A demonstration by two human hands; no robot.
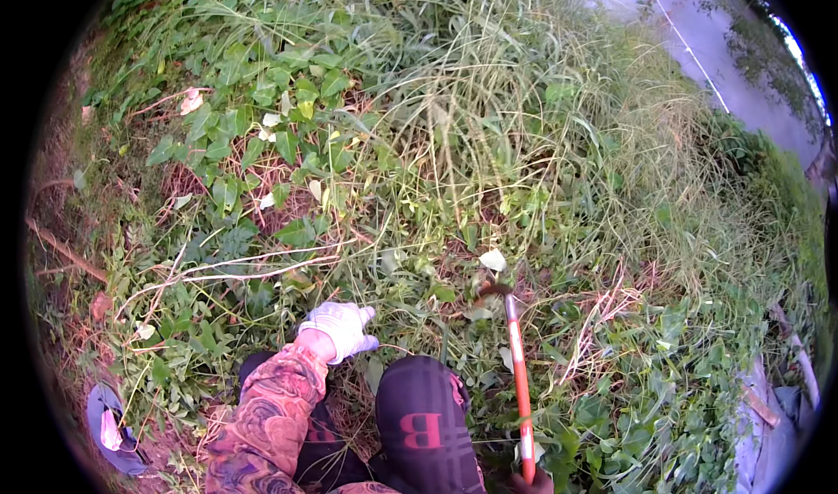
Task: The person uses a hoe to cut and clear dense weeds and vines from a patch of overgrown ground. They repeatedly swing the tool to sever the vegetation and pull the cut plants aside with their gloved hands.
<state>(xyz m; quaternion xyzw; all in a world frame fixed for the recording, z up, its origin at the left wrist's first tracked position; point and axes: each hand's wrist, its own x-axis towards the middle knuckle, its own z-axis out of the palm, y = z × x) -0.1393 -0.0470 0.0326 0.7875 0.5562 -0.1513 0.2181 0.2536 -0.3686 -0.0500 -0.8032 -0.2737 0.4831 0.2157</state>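
Note:
My left hand [337, 330], in a white glove, reaches low over the weeds just beyond my knees. Its thumb and a finger are apart, and I see nothing held between them. At the bottom edge, my right hand [535, 484] is partly in view, closed around the orange handle of a short hand tool [519, 369]. The handle has pale bands and a metal neck. Its dark head [495, 289], blurred and partly among the grass, looks like a sickle or small hoe blade. A pale leaf [493, 259] lies just beyond the head.
Dry stems [242, 268] lie ahead of my left hand. Broad-leaved vines [229, 127] spread left; tall grass [524, 88] stands ahead. A blue-grey object [114, 428] lies at lower left. Greyish water [707, 29] is at upper right; boards [759, 422] are at lower right.

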